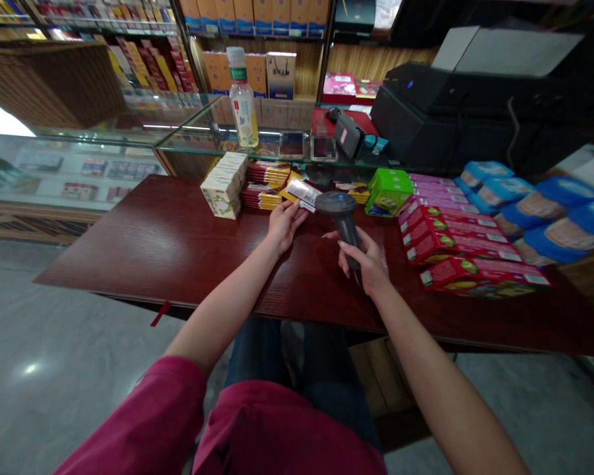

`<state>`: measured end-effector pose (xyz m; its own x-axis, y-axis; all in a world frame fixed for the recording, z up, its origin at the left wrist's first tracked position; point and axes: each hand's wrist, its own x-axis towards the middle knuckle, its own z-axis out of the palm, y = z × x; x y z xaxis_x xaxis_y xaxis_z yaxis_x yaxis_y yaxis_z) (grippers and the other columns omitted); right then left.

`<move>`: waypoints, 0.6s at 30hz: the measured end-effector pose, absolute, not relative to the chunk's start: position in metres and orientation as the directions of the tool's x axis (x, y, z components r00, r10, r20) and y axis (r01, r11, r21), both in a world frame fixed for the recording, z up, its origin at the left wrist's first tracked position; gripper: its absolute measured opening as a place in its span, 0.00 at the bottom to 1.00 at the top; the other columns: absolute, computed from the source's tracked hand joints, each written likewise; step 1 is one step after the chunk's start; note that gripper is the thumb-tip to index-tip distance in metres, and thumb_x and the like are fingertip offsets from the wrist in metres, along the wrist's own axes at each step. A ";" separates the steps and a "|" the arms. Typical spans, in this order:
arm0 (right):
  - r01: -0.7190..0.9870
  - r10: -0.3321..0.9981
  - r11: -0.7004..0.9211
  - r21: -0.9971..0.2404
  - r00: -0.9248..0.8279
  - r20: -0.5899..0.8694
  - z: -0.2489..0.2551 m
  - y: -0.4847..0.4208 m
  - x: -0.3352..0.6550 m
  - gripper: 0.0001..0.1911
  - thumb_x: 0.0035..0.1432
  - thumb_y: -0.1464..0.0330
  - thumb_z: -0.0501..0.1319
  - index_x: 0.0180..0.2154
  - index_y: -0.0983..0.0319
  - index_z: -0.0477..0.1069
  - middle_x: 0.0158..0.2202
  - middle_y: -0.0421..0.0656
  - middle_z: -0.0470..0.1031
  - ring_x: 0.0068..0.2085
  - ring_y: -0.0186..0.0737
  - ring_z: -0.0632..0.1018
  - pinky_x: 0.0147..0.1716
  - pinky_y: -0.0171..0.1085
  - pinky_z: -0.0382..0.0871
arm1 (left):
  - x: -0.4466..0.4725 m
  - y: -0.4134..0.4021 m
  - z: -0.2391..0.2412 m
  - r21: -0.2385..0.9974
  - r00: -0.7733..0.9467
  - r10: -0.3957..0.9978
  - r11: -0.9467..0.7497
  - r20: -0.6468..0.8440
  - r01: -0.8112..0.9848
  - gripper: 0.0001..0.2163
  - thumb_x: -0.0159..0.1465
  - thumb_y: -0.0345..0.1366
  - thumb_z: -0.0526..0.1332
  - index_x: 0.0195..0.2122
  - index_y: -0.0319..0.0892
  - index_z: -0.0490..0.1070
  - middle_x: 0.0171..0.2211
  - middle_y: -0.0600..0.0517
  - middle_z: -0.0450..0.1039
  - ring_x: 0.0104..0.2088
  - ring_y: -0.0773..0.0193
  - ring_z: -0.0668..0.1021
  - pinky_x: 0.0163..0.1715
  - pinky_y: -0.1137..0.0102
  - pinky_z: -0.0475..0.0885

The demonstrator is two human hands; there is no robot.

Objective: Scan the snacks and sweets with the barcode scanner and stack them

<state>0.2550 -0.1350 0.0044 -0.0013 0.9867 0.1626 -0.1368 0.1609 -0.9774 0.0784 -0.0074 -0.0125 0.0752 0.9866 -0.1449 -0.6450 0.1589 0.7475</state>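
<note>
My right hand (363,258) is wrapped round the grip of a dark handheld barcode scanner (340,210), whose head points toward the left. My left hand (283,223) pinches a small flat yellow-and-silver packet (303,192) and holds it tilted just in front of the scanner head. Both hands hover over a dark red wooden table (168,244). Right behind the packet lie stacks of red and yellow flat packs (263,185).
A cream carton stack (224,184) stands left of the packs. A green box (388,191), rows of red cartons (455,247) and blue bags (549,214) fill the right side. A drink bottle (242,99) stands on the glass counter (188,138); a black printer (475,105) sits behind.
</note>
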 end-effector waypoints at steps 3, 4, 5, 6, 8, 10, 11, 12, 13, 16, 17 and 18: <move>-0.155 0.991 0.132 -0.979 -0.017 0.136 0.005 -0.136 0.255 0.18 0.58 0.59 0.72 0.48 0.56 0.76 0.45 0.45 0.86 0.16 0.28 0.68 0.12 0.35 0.62 | 0.079 -0.008 -0.013 0.769 0.074 0.987 0.158 -0.144 -0.620 0.06 0.69 0.28 0.67 0.39 0.42 0.69 0.36 0.55 0.81 0.38 0.71 0.83 0.58 0.65 0.78; -0.160 0.991 0.127 -0.979 -0.020 0.132 0.006 -0.137 0.254 0.18 0.58 0.60 0.72 0.48 0.56 0.76 0.44 0.44 0.86 0.16 0.28 0.67 0.12 0.35 0.62 | 0.080 -0.008 -0.014 0.773 0.072 0.987 0.159 -0.146 -0.613 0.07 0.68 0.29 0.68 0.39 0.42 0.69 0.36 0.55 0.81 0.38 0.71 0.83 0.58 0.65 0.78; -0.164 0.991 0.127 -0.978 -0.021 0.132 0.006 -0.137 0.254 0.18 0.58 0.60 0.73 0.48 0.57 0.76 0.44 0.44 0.85 0.16 0.28 0.67 0.12 0.35 0.62 | 0.080 -0.007 -0.014 0.777 0.069 0.986 0.160 -0.149 -0.609 0.07 0.68 0.29 0.68 0.40 0.42 0.69 0.36 0.55 0.80 0.38 0.71 0.83 0.58 0.65 0.78; -0.165 0.990 0.132 -0.977 -0.020 0.137 0.006 -0.137 0.254 0.18 0.58 0.61 0.73 0.49 0.57 0.76 0.44 0.44 0.85 0.16 0.27 0.68 0.12 0.34 0.61 | 0.080 -0.007 -0.014 0.780 0.064 0.986 0.161 -0.154 -0.605 0.07 0.68 0.29 0.68 0.40 0.42 0.69 0.35 0.55 0.80 0.37 0.71 0.83 0.57 0.65 0.79; -0.163 0.988 0.146 -0.976 -0.022 0.151 0.005 -0.137 0.254 0.18 0.59 0.61 0.72 0.49 0.57 0.75 0.46 0.44 0.85 0.16 0.27 0.68 0.11 0.34 0.61 | 0.080 -0.007 -0.015 0.785 0.049 0.985 0.160 -0.164 -0.598 0.07 0.68 0.28 0.68 0.41 0.42 0.70 0.33 0.56 0.79 0.35 0.72 0.82 0.56 0.66 0.79; -0.162 0.986 0.160 -0.974 -0.023 0.166 0.004 -0.136 0.254 0.18 0.59 0.60 0.72 0.50 0.57 0.75 0.47 0.45 0.85 0.16 0.27 0.68 0.11 0.33 0.61 | 0.079 -0.007 -0.015 0.784 0.043 0.985 0.161 -0.169 -0.599 0.06 0.68 0.28 0.68 0.41 0.42 0.70 0.32 0.57 0.77 0.33 0.73 0.81 0.55 0.67 0.80; -0.163 0.985 0.167 -0.972 -0.022 0.173 0.003 -0.136 0.254 0.18 0.59 0.60 0.72 0.49 0.57 0.75 0.47 0.45 0.85 0.16 0.27 0.67 0.11 0.33 0.61 | 0.079 -0.008 -0.015 0.779 0.049 0.985 0.163 -0.168 -0.606 0.06 0.68 0.28 0.68 0.40 0.41 0.71 0.32 0.57 0.77 0.33 0.73 0.82 0.56 0.67 0.79; -0.168 0.984 0.174 -0.970 -0.020 0.180 0.003 -0.136 0.254 0.18 0.59 0.60 0.72 0.49 0.57 0.75 0.47 0.45 0.85 0.16 0.26 0.67 0.11 0.33 0.61 | 0.079 -0.008 -0.014 0.769 0.061 0.985 0.167 -0.164 -0.617 0.06 0.68 0.28 0.68 0.40 0.41 0.71 0.32 0.56 0.78 0.34 0.73 0.82 0.57 0.67 0.79; -0.174 0.982 0.183 -0.968 -0.014 0.188 0.002 -0.136 0.254 0.17 0.59 0.60 0.72 0.48 0.57 0.75 0.47 0.44 0.86 0.16 0.26 0.67 0.11 0.32 0.61 | 0.079 -0.009 -0.014 0.759 0.076 0.985 0.170 -0.158 -0.628 0.06 0.68 0.28 0.69 0.39 0.40 0.71 0.33 0.55 0.80 0.35 0.72 0.83 0.58 0.66 0.78; -0.194 0.974 0.225 -0.955 0.030 0.223 -0.001 -0.134 0.257 0.14 0.59 0.60 0.72 0.45 0.57 0.75 0.49 0.44 0.85 0.16 0.26 0.68 0.11 0.32 0.61 | 0.078 -0.011 -0.013 0.741 0.101 0.985 0.171 -0.138 -0.649 0.05 0.69 0.28 0.68 0.39 0.40 0.72 0.37 0.52 0.83 0.41 0.68 0.86 0.61 0.63 0.76; -0.197 0.970 0.244 -0.950 0.058 0.237 -0.003 -0.133 0.259 0.14 0.59 0.60 0.72 0.44 0.56 0.75 0.49 0.43 0.85 0.16 0.26 0.68 0.11 0.32 0.62 | 0.078 -0.011 -0.013 0.743 0.101 0.986 0.166 -0.132 -0.649 0.04 0.69 0.28 0.68 0.40 0.39 0.72 0.37 0.51 0.84 0.41 0.68 0.86 0.61 0.63 0.76; -0.195 0.964 0.262 -0.945 0.090 0.249 -0.004 -0.132 0.261 0.14 0.59 0.59 0.72 0.45 0.56 0.75 0.50 0.43 0.85 0.16 0.26 0.69 0.11 0.32 0.63 | 0.078 -0.011 -0.014 0.747 0.097 0.987 0.158 -0.125 -0.645 0.03 0.70 0.28 0.67 0.41 0.39 0.73 0.37 0.51 0.84 0.41 0.68 0.86 0.61 0.63 0.77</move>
<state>0.2614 -0.1316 -0.0042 0.0905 0.9643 0.2490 -0.1951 0.2624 -0.9450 0.0781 -0.0112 -0.0135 0.0973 0.9874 -0.1251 -0.6453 0.1583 0.7473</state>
